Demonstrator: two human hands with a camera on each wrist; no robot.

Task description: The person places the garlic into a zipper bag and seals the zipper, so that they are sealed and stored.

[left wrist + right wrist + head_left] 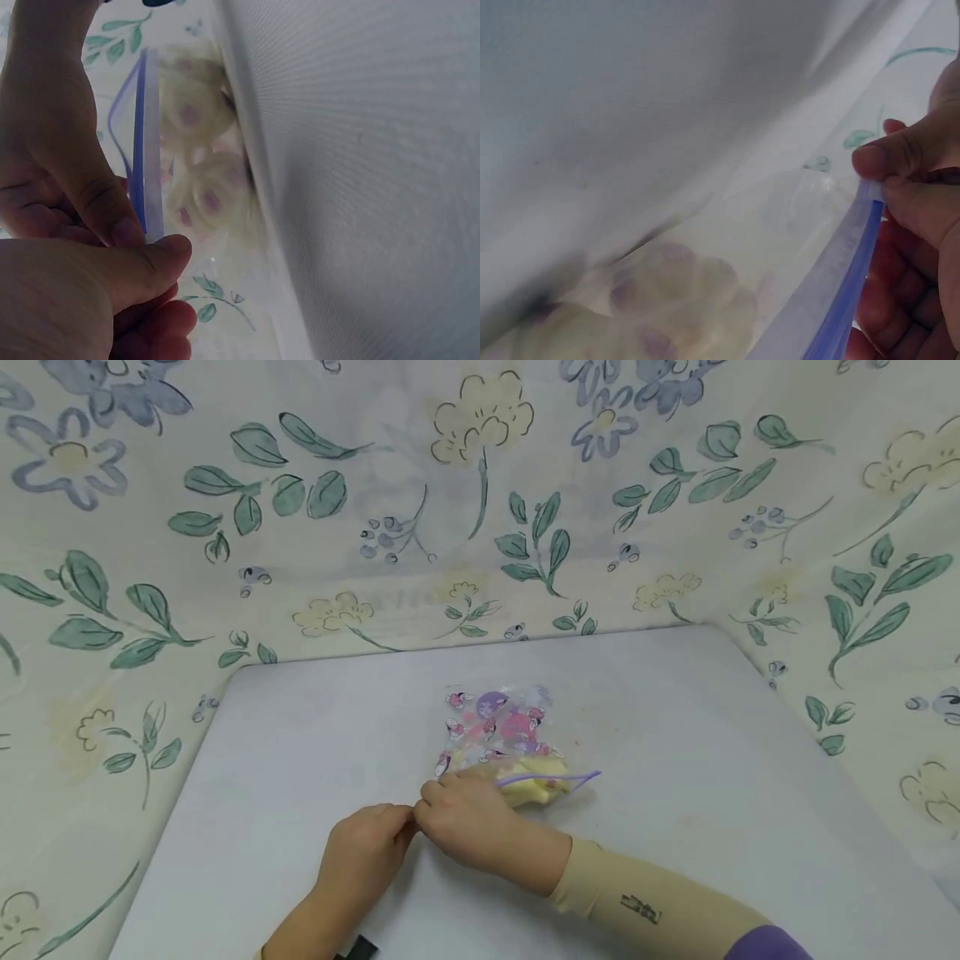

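A clear zip bag printed with pink and purple figures lies on the white table, its purple zip edge toward me. Through the plastic shows a soft, pale yellow thing, with purple-pink spots in the left wrist view. My left hand pinches the left end of the zip edge between thumb and fingers. Right beside it, my right hand pinches the same edge, thumb and fingertips close to the left thumb. A small whitish piece shows at the strip's end between the fingers. Farther along, the purple strips stand apart.
The white table reaches back to a floral cloth hanging behind and at both sides. A small black object is next to my left wrist at the bottom edge.
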